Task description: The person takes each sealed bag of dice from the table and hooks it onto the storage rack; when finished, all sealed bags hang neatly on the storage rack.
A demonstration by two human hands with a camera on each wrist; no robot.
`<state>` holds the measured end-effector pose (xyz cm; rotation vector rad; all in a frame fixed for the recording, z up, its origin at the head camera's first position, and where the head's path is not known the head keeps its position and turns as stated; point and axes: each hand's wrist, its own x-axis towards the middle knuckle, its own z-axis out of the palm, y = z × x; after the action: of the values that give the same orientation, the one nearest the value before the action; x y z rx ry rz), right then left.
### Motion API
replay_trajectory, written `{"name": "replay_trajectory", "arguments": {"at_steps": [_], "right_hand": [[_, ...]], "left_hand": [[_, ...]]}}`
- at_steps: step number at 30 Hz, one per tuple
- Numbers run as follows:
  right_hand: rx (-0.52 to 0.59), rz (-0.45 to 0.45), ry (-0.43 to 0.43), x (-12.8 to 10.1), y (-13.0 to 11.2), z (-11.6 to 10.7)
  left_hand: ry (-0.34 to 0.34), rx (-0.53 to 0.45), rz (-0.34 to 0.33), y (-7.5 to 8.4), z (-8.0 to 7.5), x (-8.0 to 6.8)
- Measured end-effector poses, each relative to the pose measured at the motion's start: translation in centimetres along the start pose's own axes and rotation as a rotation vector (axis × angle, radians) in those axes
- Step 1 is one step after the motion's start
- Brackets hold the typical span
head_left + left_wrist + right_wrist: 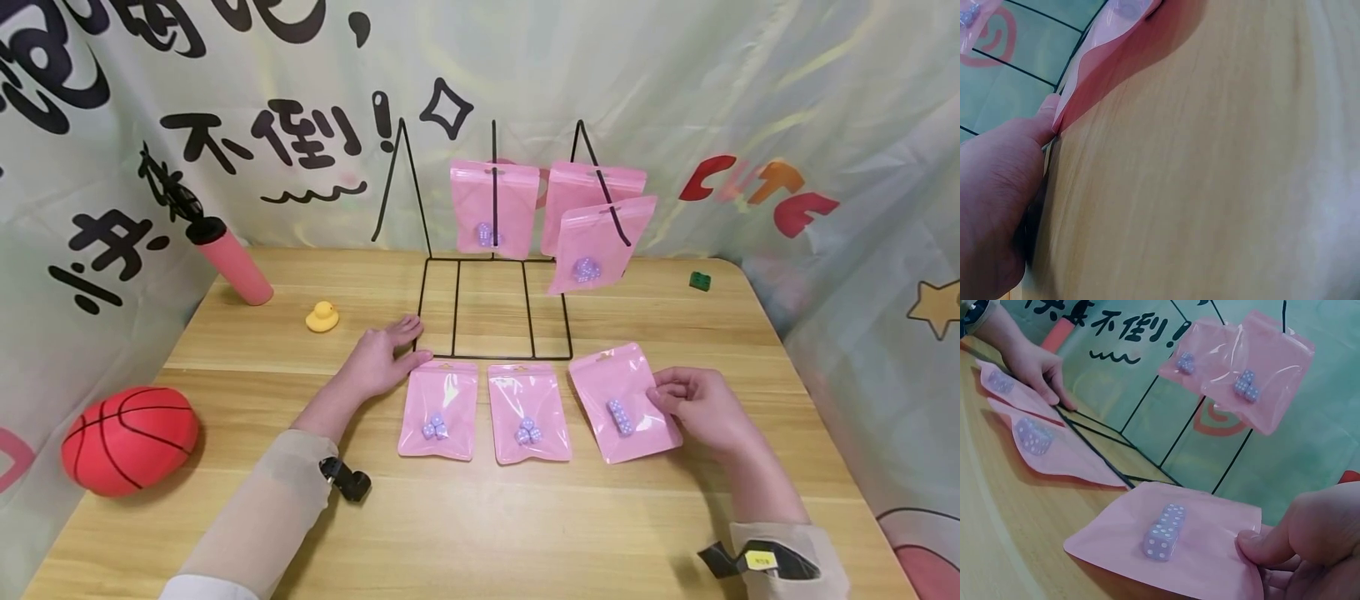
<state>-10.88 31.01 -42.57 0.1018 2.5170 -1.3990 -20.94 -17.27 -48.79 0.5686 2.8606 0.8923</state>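
Observation:
My right hand (701,408) pinches the right edge of a pink zip bag (606,383) between thumb and fingers. Purple dice with white dots (1165,532) show inside it, and the bag tilts up off the table in the right wrist view. My left hand (382,358) rests at the front left corner of a black wire rack (495,358), fingers along its side bar and thumb by the front bar. Near that thumb lies a second pink bag (438,392) with dice. Beside it is a third bag (525,392), also with dice.
Several pink bags hang from the rack's prongs, including one at the middle (510,192) and one at the front right (573,233). A red ball (131,442), yellow duck (322,317) and pink vase (240,267) stand left. A green block (700,281) lies back right.

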Motion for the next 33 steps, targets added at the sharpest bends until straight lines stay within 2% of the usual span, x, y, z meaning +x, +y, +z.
{"name": "replay_trajectory", "arguments": {"at_steps": [5, 21, 25, 33], "right_hand": [[0.011, -0.044, 0.04, -0.3, -0.5, -0.1], [0.169, -0.224, 0.2, -1.7, -2.9, -0.1], [0.232, -0.265, 0.237, -2.0, -3.9, 0.2], [0.391, -0.381, 0.271, -2.7, -6.1, 0.9]], "left_hand": [[0.007, -0.002, 0.008, 0.1, -0.1, 0.0], [0.013, -0.002, 0.015, 0.4, -0.2, 0.0], [0.019, 0.001, 0.028, 0.5, -0.3, -0.1], [0.005, 0.004, -0.007, 0.6, -0.2, -0.3]]}}
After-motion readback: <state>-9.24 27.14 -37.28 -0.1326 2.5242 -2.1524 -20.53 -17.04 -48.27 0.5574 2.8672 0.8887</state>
